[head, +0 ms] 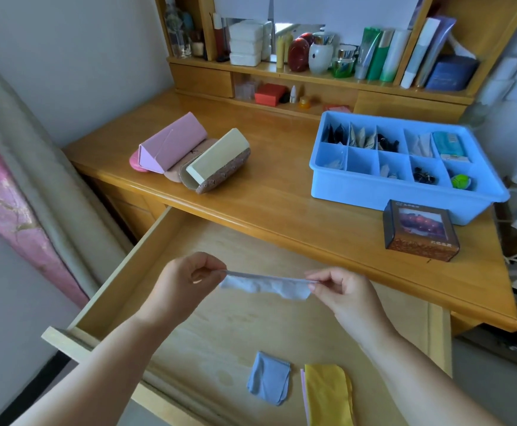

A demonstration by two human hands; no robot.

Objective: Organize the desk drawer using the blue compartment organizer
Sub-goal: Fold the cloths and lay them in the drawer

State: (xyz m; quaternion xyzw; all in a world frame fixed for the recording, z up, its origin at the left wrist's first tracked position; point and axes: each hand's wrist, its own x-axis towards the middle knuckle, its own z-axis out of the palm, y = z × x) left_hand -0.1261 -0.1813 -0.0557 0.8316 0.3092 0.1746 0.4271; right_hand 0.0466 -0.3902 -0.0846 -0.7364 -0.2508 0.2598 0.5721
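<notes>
Open drawer (146, 272): both hands pinch pale cloth (265, 285)

A brown box (420, 232) and pink case (171, 142) sit on the desktop (282, 192).

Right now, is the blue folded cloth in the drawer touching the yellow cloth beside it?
Apart. The head view shows a strip of bare drawer floor between the blue folded cloth and the yellow cloth.
</notes>
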